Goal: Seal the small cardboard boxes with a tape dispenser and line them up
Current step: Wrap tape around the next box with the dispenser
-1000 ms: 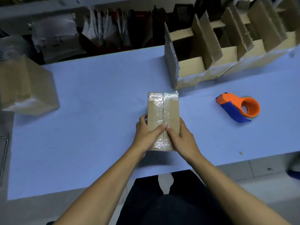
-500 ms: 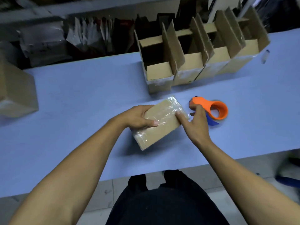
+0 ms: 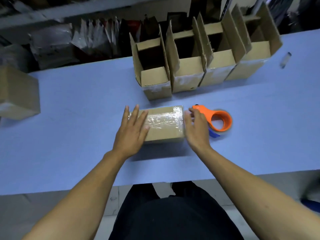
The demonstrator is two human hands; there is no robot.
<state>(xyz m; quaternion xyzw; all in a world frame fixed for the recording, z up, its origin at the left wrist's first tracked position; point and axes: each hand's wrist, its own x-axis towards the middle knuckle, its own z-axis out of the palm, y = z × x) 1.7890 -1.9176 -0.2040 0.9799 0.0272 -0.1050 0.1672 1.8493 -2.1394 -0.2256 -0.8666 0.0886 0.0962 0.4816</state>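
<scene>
Left hand (image 3: pixel 132 130) is laid flat, fingers spread, on the left end of the taped box (image 3: pixel 164 124). Right hand (image 3: pixel 196 129), fingers straight, is pressed against its right end. Box's long axis runs left-right; tape dispenser (image 3: pixel 215 121) is found just beyond the right hand, the nearer one.

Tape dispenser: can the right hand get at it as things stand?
Probably yes. The right hand is open beside the box's right end, its fingertips already at the tape dispenser's orange nose. Nothing lies between them; the left hand rests flat on the box's other end.
</scene>
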